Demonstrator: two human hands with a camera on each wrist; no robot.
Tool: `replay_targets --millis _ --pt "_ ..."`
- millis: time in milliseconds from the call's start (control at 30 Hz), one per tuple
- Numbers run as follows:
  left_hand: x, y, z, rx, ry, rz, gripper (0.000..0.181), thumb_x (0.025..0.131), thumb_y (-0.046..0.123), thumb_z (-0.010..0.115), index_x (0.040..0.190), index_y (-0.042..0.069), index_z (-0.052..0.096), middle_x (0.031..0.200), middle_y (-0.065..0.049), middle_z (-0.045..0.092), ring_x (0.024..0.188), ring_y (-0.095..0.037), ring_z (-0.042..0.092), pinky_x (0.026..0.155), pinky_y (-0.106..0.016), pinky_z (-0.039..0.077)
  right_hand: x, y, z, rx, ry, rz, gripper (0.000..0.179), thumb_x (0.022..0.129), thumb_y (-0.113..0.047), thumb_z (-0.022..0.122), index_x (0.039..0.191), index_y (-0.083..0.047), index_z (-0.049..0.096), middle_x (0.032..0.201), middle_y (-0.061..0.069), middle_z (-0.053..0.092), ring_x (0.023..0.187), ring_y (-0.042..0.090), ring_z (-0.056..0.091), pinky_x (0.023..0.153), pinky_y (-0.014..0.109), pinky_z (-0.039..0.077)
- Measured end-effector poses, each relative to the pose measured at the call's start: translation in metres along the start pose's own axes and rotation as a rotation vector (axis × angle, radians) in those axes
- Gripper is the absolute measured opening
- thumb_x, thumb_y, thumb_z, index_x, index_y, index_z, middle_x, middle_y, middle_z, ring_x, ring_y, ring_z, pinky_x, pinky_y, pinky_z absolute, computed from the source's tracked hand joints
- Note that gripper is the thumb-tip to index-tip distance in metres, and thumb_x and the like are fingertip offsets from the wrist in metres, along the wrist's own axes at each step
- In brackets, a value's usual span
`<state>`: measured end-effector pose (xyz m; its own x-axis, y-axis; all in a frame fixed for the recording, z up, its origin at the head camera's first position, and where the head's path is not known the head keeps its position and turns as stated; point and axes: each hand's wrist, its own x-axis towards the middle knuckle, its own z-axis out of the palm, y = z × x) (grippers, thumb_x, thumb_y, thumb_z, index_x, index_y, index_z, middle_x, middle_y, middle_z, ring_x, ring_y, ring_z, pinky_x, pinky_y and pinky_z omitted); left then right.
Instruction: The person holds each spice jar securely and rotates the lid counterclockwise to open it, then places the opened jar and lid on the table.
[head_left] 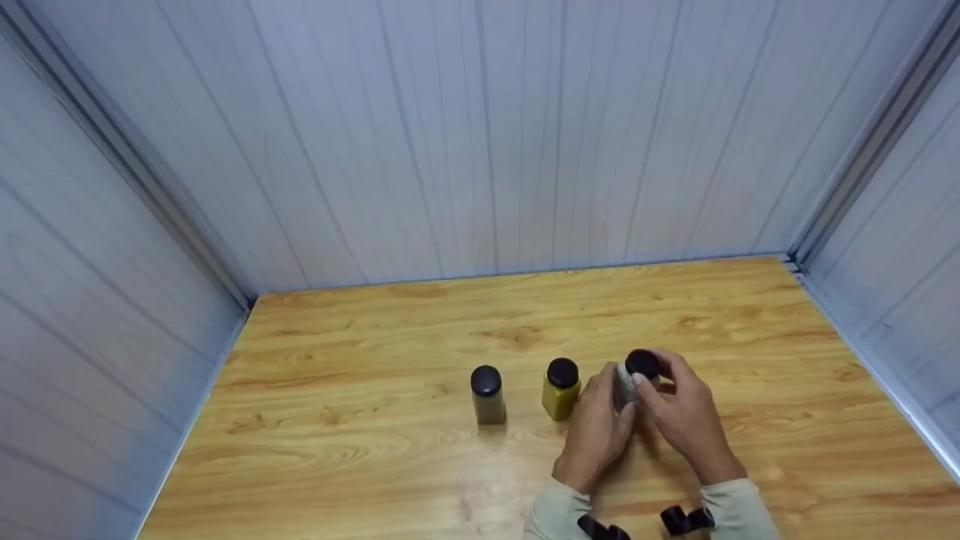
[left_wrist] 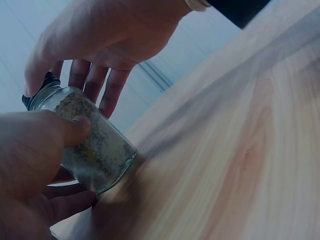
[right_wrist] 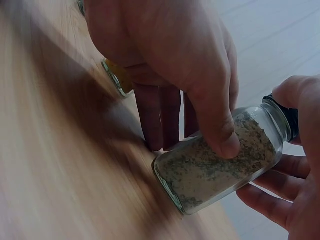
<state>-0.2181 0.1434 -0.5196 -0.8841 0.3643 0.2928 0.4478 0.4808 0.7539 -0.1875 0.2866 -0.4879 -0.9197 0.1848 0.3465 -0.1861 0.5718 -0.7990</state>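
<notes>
A clear glass jar (right_wrist: 215,165) holds a pale filling flecked with dark green bits, a spice mix by its look. My left hand (head_left: 594,426) grips its body, thumb across the near side and fingers behind. On the jar's black lid (head_left: 642,363), the thumb and fingers of my right hand (head_left: 688,418) pinch the rim. The jar's base is right at the tabletop in both wrist views. Just left of my left hand stands a jar with yellow contents (head_left: 560,397) and a black lid.
Farther left, another black-lidded jar (head_left: 490,405) with greyish-brown contents stands upright. All of this is on a wood-grain table (head_left: 337,360). Pale panelled walls (head_left: 450,150) enclose the table at the back and on both sides.
</notes>
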Motion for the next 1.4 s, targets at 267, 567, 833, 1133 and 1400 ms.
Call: replay_targets --millis 267,567,833,1133,1400 --pt "-0.011 -0.004 0.005 0.021 0.071 -0.001 0.055 0.088 0.016 0.075 0.137 0.010 0.052 0.124 -0.005 0.061 0.112 -0.012 0.058 0.094 -0.027 0.049 -0.010 0.001 0.005 -0.014 -0.043 0.040 0.044 0.099 -0.028 0.064 0.135 -0.005 0.053 0.129 0.014 0.060 0.117 0.033 0.058 0.087 0.043 0.055" --pt "-0.007 0.003 0.010 0.054 0.126 0.075 0.051 0.089 0.025 0.075 0.132 0.010 0.053 0.117 -0.003 0.063 0.107 -0.011 0.060 0.092 -0.025 0.049 -0.009 -0.008 -0.006 -0.070 -0.031 0.038 0.043 0.099 -0.028 0.064 0.134 -0.005 0.053 0.127 0.015 0.060 0.114 0.032 0.060 0.086 0.046 0.055" --pt "-0.009 0.005 0.010 0.034 0.079 -0.010 0.048 0.090 0.030 0.076 0.130 0.012 0.056 0.120 -0.002 0.063 0.110 -0.010 0.060 0.093 -0.025 0.049 -0.017 -0.011 -0.009 -0.110 -0.053 0.042 0.051 0.098 -0.038 0.065 0.133 -0.003 0.052 0.127 0.017 0.060 0.115 0.034 0.059 0.088 0.051 0.053" --pt "-0.024 0.008 0.002 0.039 0.041 -0.053 0.050 0.091 0.029 0.075 0.134 0.014 0.055 0.120 0.000 0.064 0.109 -0.008 0.059 0.093 -0.023 0.048 -0.031 -0.012 0.000 -0.064 0.032 0.043 0.048 0.096 -0.037 0.068 0.130 -0.005 0.058 0.121 0.014 0.064 0.110 0.030 0.062 0.081 0.019 0.052" --pt "-0.039 0.007 0.002 0.052 0.007 -0.001 0.049 0.097 0.023 0.068 0.142 0.019 0.049 0.129 0.001 0.061 0.116 -0.007 0.057 0.099 -0.024 0.046 -0.043 -0.009 -0.003 -0.003 0.078 0.014 0.045 0.095 -0.034 0.069 0.130 -0.008 0.060 0.117 0.009 0.066 0.108 0.025 0.062 0.077 0.011 0.048"
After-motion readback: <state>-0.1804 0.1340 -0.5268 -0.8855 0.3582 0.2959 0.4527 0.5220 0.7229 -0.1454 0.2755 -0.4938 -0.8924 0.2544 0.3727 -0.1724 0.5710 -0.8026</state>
